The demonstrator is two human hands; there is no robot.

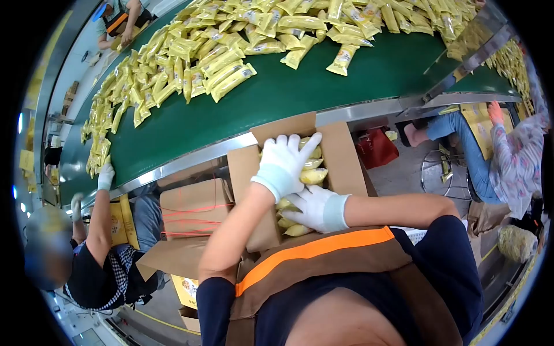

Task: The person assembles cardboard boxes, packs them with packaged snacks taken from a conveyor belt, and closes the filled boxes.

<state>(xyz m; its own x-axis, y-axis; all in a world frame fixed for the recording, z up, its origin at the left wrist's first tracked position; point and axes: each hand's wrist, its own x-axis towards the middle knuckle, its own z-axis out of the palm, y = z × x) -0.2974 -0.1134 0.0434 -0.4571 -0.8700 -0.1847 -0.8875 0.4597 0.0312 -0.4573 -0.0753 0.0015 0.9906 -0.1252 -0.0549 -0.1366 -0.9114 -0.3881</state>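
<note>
Both my hands wear white gloves and lie inside an open cardboard box [340, 155] at the belt's near edge. My left hand [283, 164] rests on yellow packets at the box's far part, its fingers spread. Below and to the right, my right hand [317, 207] lies flat over packets in the near part, fingers pointing left. Yellow wrapped packets [313, 175] show between and beside the hands. What lies under the palms is hidden.
A green conveyor belt [277, 89] carries a heap of yellow packets [231, 81]. Left of my box is a carton [193, 202] with red string. Co-workers sit at left [92, 259] and right [513, 150]; another is across the belt. A red bag [378, 147] lies right.
</note>
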